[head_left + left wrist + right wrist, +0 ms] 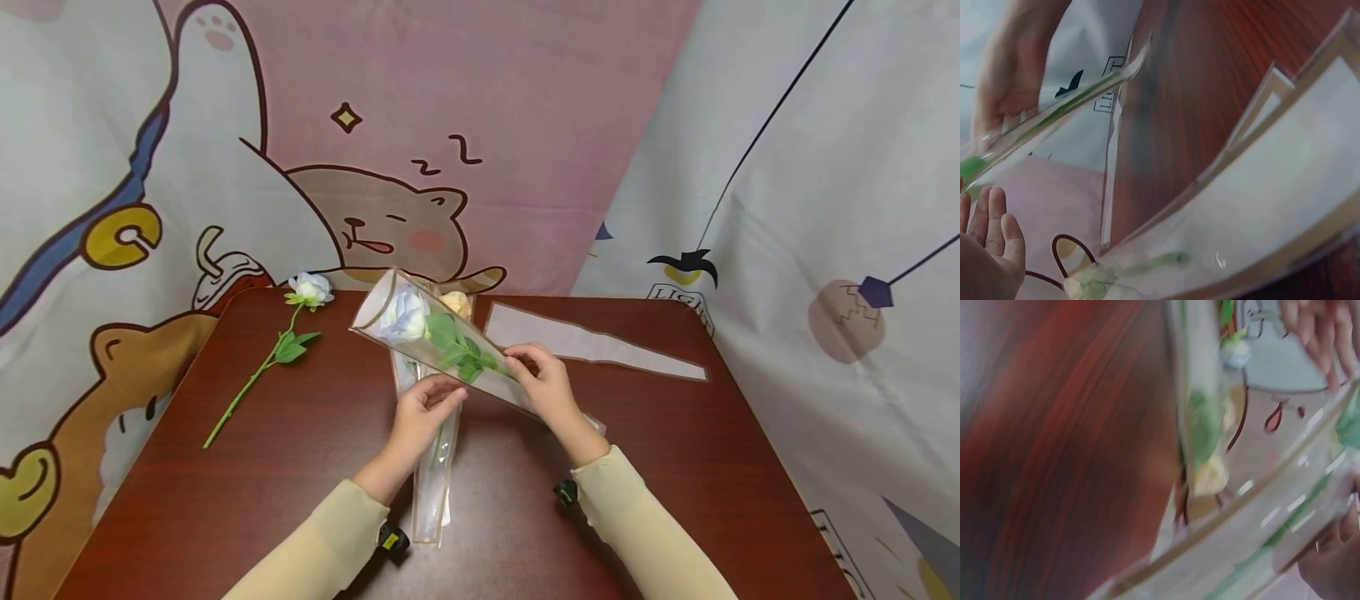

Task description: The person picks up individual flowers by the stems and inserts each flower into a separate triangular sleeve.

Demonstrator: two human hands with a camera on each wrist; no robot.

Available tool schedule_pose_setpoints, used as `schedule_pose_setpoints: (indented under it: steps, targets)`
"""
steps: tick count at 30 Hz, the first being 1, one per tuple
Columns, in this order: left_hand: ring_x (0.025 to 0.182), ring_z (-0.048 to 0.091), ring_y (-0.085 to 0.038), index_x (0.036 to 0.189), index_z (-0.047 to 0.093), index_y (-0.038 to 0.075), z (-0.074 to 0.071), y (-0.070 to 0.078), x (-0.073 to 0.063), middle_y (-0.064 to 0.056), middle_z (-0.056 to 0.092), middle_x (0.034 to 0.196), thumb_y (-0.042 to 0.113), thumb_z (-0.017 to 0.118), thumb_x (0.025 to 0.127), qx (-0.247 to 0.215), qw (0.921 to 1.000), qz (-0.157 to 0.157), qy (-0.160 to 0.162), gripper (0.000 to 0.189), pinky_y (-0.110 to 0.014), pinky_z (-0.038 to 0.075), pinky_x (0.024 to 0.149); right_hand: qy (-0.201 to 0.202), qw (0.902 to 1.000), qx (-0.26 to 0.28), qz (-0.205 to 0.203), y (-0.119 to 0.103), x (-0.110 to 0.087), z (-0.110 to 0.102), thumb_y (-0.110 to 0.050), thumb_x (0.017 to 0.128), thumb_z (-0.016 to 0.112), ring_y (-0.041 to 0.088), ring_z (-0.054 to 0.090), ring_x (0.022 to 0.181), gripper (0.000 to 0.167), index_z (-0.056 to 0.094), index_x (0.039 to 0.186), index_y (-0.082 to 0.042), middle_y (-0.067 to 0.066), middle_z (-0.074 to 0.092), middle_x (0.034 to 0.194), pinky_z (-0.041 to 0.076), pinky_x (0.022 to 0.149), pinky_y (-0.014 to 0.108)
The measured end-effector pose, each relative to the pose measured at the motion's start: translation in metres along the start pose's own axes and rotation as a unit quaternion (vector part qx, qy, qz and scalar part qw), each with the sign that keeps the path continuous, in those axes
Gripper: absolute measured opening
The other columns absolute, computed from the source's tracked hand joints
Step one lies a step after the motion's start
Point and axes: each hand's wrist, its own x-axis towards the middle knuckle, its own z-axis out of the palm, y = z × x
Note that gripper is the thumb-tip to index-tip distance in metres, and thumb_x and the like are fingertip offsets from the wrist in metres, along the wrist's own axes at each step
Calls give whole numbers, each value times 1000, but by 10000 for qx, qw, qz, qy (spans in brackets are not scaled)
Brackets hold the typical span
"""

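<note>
A pale blue-white artificial rose [405, 315] with green leaves lies inside a clear bouquet sleeve [375, 302] with a gold-brown border. My right hand [551, 387] pinches the sleeve around the stem, below the leaves. My left hand [426, 412] is at the sleeve's lower edge near the bloom, its fingers [996, 219] fairly straight in the left wrist view. Beneath the raised sleeve, a second wrapped flower lies lengthwise on the table, its peach-yellow bloom [456, 305] partly hidden and its narrow sleeve end [431, 500] toward me.
A loose white-blue rose [310, 289] with a long green stem lies on the left of the brown table [300, 492]. Another flat sleeve [585, 337] lies at the back right. Printed cloth [525, 125] hangs behind the table and along its right side.
</note>
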Motion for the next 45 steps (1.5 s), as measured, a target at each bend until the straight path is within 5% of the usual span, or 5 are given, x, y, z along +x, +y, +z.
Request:
schedule_pose_setpoints:
  steps: [9, 15, 23, 35, 45]
  targets:
    - [74, 66, -9, 91, 61, -17, 5, 39, 1, -36, 64, 88, -7, 65, 83, -20, 9983, 325, 489, 13, -18, 55, 70, 213, 9982, 554, 6, -34, -3, 18, 2, 88, 61, 21, 60, 89, 15, 64, 100, 10, 23, 65, 98, 48, 77, 16]
    - [70, 64, -5, 90, 60, -18, 0, 52, 7, -34, 64, 85, -8, 64, 84, 58, 9932, 566, 1019, 12, -14, 53, 65, -238, 9976, 653, -2, -35, -6, 21, 4, 89, 58, 24, 58, 92, 26, 58, 115, 11, 26, 63, 104, 48, 78, 18]
    - [68, 64, -4, 94, 59, -17, -8, 25, 17, -30, 64, 89, -6, 63, 85, -369, 9895, 434, 1330, 15, -21, 57, 65, -775, 9942, 738, -89, -27, -14, 24, 6, 88, 59, 23, 58, 83, 39, 52, 126, 10, 27, 63, 97, 50, 73, 25]
    - [67, 64, -5, 95, 56, -18, -17, 17, 15, -4, 67, 83, -5, 63, 86, -535, 9859, 462, 1515, 17, -24, 57, 62, -842, 9932, 580, 556, -18, -28, 31, 2, 85, 65, 12, 56, 70, 16, 64, 98, 11, 25, 66, 84, 47, 61, 20]
    - [64, 62, -4, 99, 59, -15, -31, 12, 15, 4, 65, 79, -4, 63, 86, -468, 9818, -33, 1840, 18, -20, 55, 58, -685, 9936, 580, 679, 13, -30, 62, -1, 83, 68, 7, 53, 63, 13, 68, 94, 6, 21, 67, 79, 44, 56, 17]
